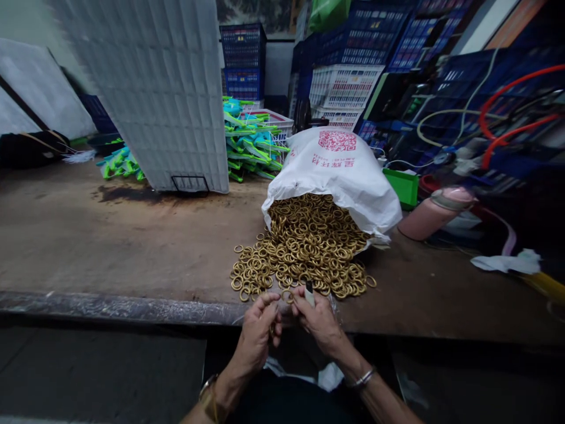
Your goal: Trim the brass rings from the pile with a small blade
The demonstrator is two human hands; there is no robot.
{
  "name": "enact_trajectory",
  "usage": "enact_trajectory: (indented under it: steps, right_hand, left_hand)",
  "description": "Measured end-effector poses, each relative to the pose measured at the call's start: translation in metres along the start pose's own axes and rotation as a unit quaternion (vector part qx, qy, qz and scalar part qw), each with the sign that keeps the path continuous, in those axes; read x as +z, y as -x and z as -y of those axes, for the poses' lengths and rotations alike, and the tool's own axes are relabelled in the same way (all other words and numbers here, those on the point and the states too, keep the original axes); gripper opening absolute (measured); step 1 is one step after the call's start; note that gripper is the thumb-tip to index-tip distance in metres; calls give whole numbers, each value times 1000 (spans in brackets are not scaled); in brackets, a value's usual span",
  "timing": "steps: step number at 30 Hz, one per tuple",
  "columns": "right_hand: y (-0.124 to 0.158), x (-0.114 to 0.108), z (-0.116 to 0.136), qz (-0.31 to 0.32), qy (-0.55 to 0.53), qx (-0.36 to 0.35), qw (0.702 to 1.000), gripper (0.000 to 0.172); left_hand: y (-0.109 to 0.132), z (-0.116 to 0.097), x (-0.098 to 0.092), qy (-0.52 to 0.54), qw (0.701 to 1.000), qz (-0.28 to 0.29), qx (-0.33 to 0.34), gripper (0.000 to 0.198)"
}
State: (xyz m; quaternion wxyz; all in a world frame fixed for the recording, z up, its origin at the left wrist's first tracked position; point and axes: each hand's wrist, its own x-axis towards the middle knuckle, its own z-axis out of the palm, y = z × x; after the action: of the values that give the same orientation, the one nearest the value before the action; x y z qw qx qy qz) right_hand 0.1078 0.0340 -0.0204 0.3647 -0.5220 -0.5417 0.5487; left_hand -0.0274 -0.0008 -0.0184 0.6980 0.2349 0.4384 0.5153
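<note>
A heap of brass rings (304, 247) spills from a white sack (339, 171) lying on its side on the worn brown table (132, 247). Both my hands are at the table's near edge, just below the heap. My left hand (258, 333) is closed, fingers curled and pinched on something I cannot make out. My right hand (318, 315) is closed on a small white and dark piece that sticks up between its fingers. A single brass ring (286, 296) sits between the two hands' fingertips. Clear plastic film shows beneath my hands.
A white grid panel (168, 94) stands upright at the back left. Green and blue plastic parts (251, 141) pile behind it. Blue and white crates (348, 59) stack at the back. A pink bottle (436, 212), green tray (404, 185) and hoses lie right.
</note>
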Motion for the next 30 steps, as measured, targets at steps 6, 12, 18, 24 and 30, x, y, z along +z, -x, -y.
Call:
enact_trajectory:
  steps: [6,12,18,24,30]
  right_hand:
    - [5,2,-4,18,28,-16,999,20]
    - [3,-2,3,22,50,-23,998,26]
    - [0,0,7,-4,128,-39,991,21]
    - [0,2,7,-6,208,-71,975,17]
    - [-1,5,13,3,228,-64,972,20]
  left_hand:
    - [-3,4,7,-109,993,-15,31,27]
    - [-3,-2,11,-243,957,-26,154,22]
    - [-1,-2,10,-221,974,2,51,25]
    - [0,1,4,-194,981,18,-1,31]
    - [2,0,5,-174,985,9,-16,32]
